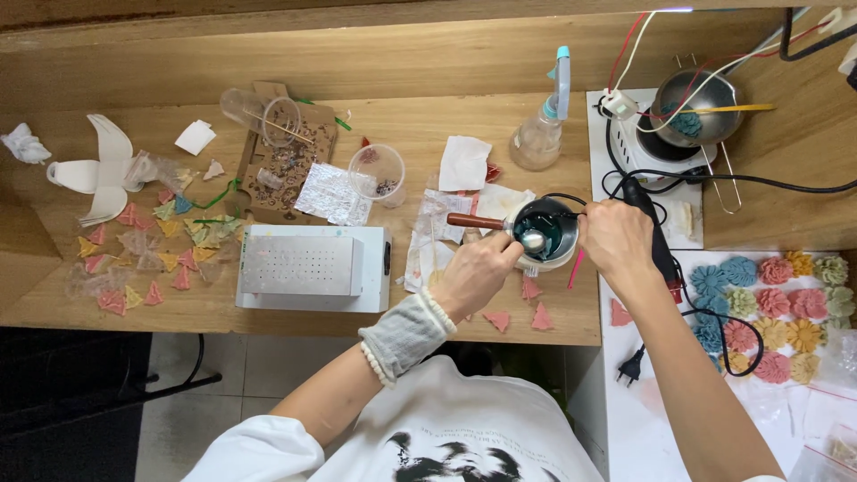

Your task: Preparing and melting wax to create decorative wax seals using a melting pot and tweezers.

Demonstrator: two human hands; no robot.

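Wood is showing across the long pale bench (402,116), whose near edge is running just below the person's wrists, with grey floor tiles (259,366) beyond it. Open bench is lying mostly behind the white box-shaped machine with a perforated metal top (312,266), which is serving here as the landmark; everywhere else scraps are crowding the surface.

Right of that machine, a white sheet (643,428) is covering a lower surface, and soft flower-shaped pieces in blue, pink, yellow and pale green (777,303) are sitting on it in rows. Far right of the machine and further back, a shiny steel pot (696,103) is standing on a white hotplate (625,152), with red and white wires looping over it. Left of the machine, small flat triangular pieces in pink, yellow and teal (152,250) are lying scattered, with a white paper bird shape (98,170) beyond them.

Just right of the machine, a small round melting cup with a dark teal liquid inside and a brown wooden handle (544,228) is sitting under both hands. The left hand (473,272) is pinching a small metal spoon (533,239), whose bowl is resting at the cup's near rim. The right hand (616,236) is closing around a black wand-like tool (656,241) with a cord, pressed against the cup's right side.
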